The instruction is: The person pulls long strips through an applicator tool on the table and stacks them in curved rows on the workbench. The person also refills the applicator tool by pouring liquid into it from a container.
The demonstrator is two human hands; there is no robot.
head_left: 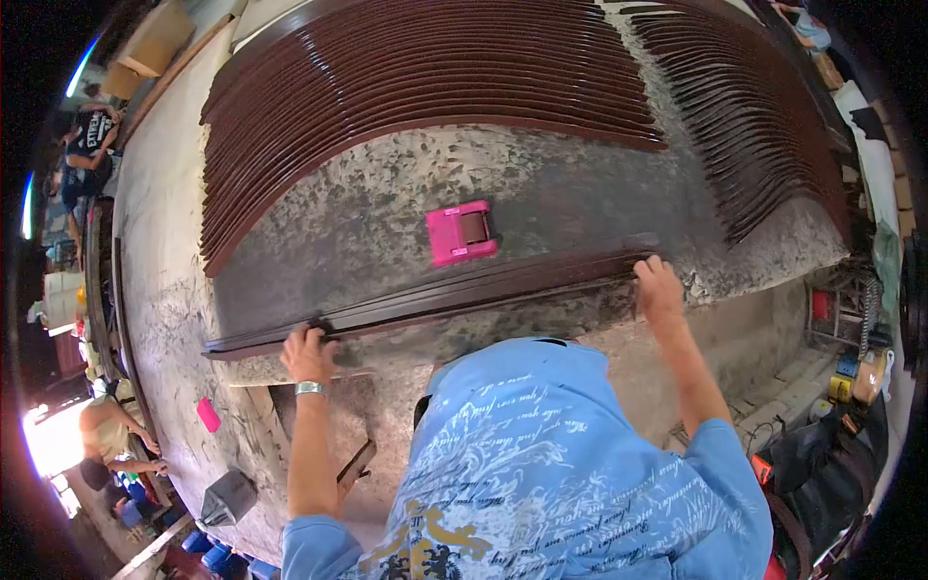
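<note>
"Head view: where are the dark strips (483, 288) lying?"

"Along the near edge of the table (590, 198); the left hand (308, 354) and right hand (660, 288) are curling over them, the view not showing whether either is gripping."

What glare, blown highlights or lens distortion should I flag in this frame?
Head view: heavy fisheye curvature with black corners; head view: pale glints on the rows of glossy dark-brown strips; head view: the white opening at lower left is blown out; head view: the bright pink plastic dispenser reads clearly.
</note>
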